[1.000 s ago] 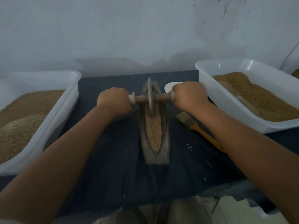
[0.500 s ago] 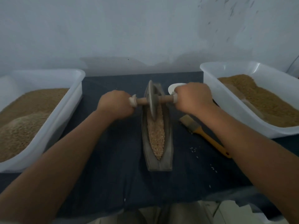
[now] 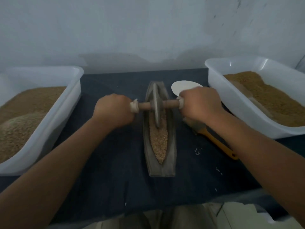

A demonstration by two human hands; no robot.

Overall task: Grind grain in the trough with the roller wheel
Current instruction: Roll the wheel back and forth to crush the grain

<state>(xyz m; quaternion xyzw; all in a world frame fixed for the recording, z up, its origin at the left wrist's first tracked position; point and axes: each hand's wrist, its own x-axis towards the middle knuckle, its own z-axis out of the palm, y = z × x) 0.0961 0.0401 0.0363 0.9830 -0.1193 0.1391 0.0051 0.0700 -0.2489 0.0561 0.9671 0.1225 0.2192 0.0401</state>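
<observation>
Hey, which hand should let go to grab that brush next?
Right. The brush lies under the right hand, right of the trough; the left hand holds the roller wheel on the other side.

A plain, pale grey-white wall (image 3: 132,30) fills the upper half of the frame, flecked with dark specks (image 3: 231,13) at upper right, and below it a dark blue counter (image 3: 115,187) lies in dim, even light.

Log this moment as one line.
step: grinding | left hand: grips wooden axle | right hand: grips wooden axle | grey disc roller wheel: upright in grey boat-shaped trough on tan grain
</observation>
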